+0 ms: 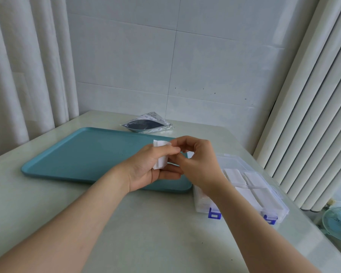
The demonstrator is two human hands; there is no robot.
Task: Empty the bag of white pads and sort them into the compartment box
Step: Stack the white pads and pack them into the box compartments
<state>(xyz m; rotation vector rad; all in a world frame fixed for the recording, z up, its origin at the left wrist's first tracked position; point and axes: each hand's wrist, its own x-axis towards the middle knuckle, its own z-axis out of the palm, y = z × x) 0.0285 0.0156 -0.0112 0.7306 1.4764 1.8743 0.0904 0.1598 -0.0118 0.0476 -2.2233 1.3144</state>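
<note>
We see both hands meeting over the near right corner of the teal tray, which lies flat on the pale table.

Left hand: palm turned inward, fingers and thumb curled round a small stack of white pads. The stack stands roughly upright in the grip, with its top edge showing above the knuckles.

Right hand: fingers bent, thumb and forefinger closing on the upper right edge of the same stack. We cannot tell whether they pinch one pad or several.

Bag: dark with a pale printed border, lying flat on the table just beyond the tray's far edge, well apart from the hands.

Compartment box: clear plastic, just beside the tray's right end, partly hidden by the right wrist. It has two blue latches on its near side. More pads lie in several compartments.

Surroundings: a curtain on the left, white vertical slats on the right, and a small blue fan low at the right edge.
</note>
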